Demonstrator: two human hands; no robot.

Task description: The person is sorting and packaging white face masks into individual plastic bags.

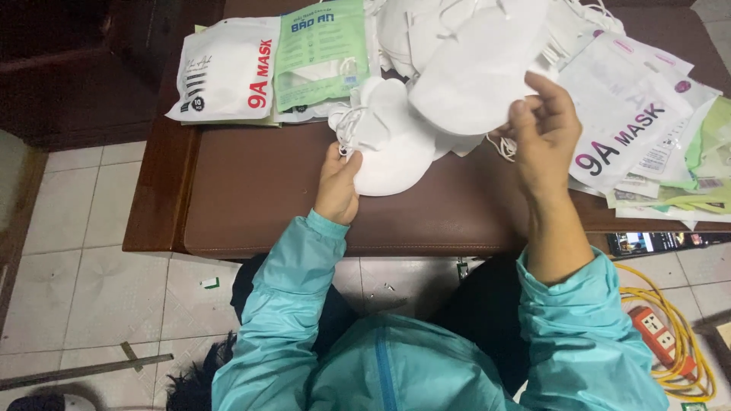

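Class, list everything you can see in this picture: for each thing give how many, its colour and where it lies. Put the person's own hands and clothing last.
Loose face masks: a heap, count unclear, white, back middle of the table.
Mask held up: one, white, in the right hand.
Mask lying flat: one, white, under the left hand.
Mask packets, left: two, one white, one green, back left of the table.
Mask packets, right: a stack, white and pale green, right edge.
Table: one, brown.
Cable: one, yellow, on the floor at right.
Power strip: one, orange, within the cable.
Floor tiles: pale.
Left hand: pinching the flat mask's edge.
Right hand: raised.
Jacket: teal.
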